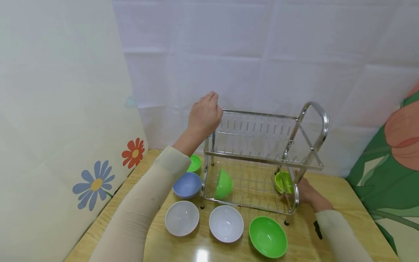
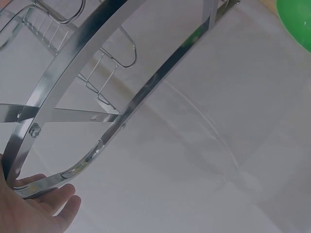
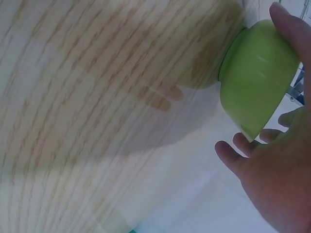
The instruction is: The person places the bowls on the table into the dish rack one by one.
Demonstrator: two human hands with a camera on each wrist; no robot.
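Observation:
A two-tier metal dish rack (image 1: 262,159) stands on the wooden table. My left hand (image 1: 204,112) is raised at its left end; the left wrist view shows its fingers (image 2: 62,196) curled round the curved top of the side frame. At the opposite end, low down, my right hand (image 1: 307,191) holds a yellow-green bowl (image 1: 283,182) at the lower tier. Seen from the right wrist, this bowl (image 3: 257,80) is tipped on its side, the thumb on one side of it and fingertips at its rim. A green bowl (image 1: 224,184) leans sideways in the lower tier's left part.
Before the rack stand a grayish-white bowl (image 1: 182,219), a white bowl (image 1: 226,224) and a large green bowl (image 1: 268,237). Left of it are a blue bowl (image 1: 187,185) and a green bowl (image 1: 195,163), partly hidden by my left arm. A white sheet (image 1: 248,54) hangs behind.

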